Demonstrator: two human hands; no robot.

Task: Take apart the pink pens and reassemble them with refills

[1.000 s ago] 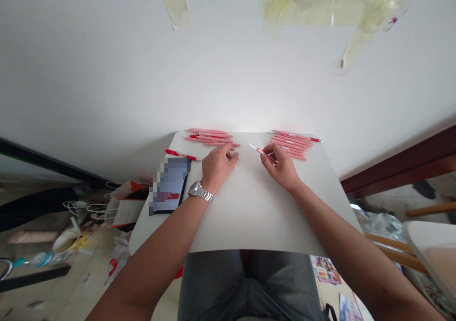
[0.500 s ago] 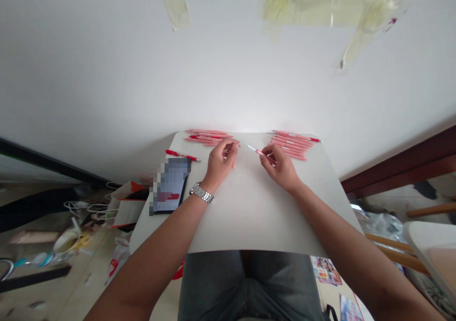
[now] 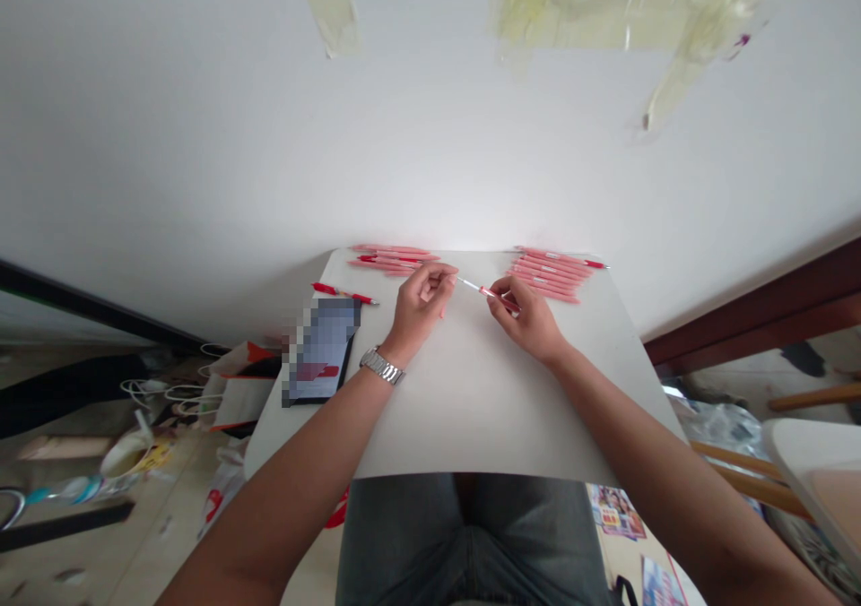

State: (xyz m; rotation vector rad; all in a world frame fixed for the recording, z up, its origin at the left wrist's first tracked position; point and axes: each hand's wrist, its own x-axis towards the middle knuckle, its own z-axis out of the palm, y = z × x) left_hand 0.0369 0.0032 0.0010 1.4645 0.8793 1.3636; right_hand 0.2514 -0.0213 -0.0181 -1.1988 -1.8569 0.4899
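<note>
At a small white table (image 3: pixel 471 409), my right hand (image 3: pixel 528 316) is closed on a thin pen refill (image 3: pixel 479 290) with a red section, its pale tip pointing left. My left hand (image 3: pixel 418 306), with a metal watch on the wrist, pinches a pink pen barrel whose lower end shows below the fingers; its fingertips meet the refill's tip. A pile of pink pen parts (image 3: pixel 390 259) lies at the far left of the table, just beyond my left hand. A second pile of pink pens (image 3: pixel 550 274) lies at the far right, beyond my right hand.
One red pen (image 3: pixel 343 294) lies apart near the table's left edge, above a dark tablet (image 3: pixel 321 348). A white wall rises right behind the table. Bags and clutter cover the floor at left; a chair (image 3: pixel 807 463) stands at right.
My left hand lifted a pink barrel off the table and rose toward the refill. My right hand shifted slightly left, bringing the refill's tip to my left fingertips.
</note>
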